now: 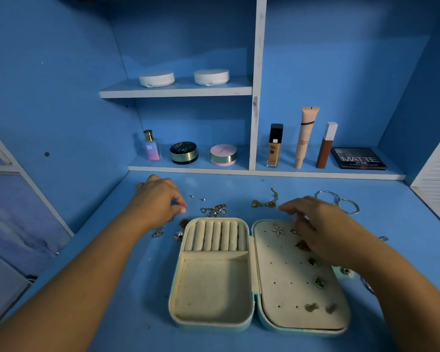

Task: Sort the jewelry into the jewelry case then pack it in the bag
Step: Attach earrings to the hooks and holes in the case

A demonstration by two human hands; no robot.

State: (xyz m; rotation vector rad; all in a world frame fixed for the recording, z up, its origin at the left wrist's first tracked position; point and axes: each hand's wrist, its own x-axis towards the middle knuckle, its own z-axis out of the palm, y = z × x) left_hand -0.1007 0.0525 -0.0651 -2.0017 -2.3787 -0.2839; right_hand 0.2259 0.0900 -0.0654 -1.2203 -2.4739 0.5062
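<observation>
Pinched thumb to forefinger at left grip (pixel 160 199), ten o'clock of the open jewelry case (pixel 214 323); too small to tell if holding anything. Hovers just short of two loose studs (pixel 202 199) and a silver chain (pixel 215 210) at eleven o'clock, likely going for the next piece.

At right grip (pixel 323 224), one o'clock, fingers bent down onto the pierced earring panel (pixel 280 275). Cannot tell if pinching a small gold piece there or only pressing it. Probably seating a post in a hole, hence the downward reach.

Already pinned: starfish earring (pixel 278 229), brown earring (pixel 302 245), greenish stones (pixel 320 282) down the panel's right side. Nothing in ring rolls (pixel 215 236) or tray (pixel 211 288). Gold chain (pixel 264 203) at twelve o'clock and bangles (pixel 339 202) at two o'clock, loose on the counter (pixel 148 313). Judged well short of done. No bag in sight.
</observation>
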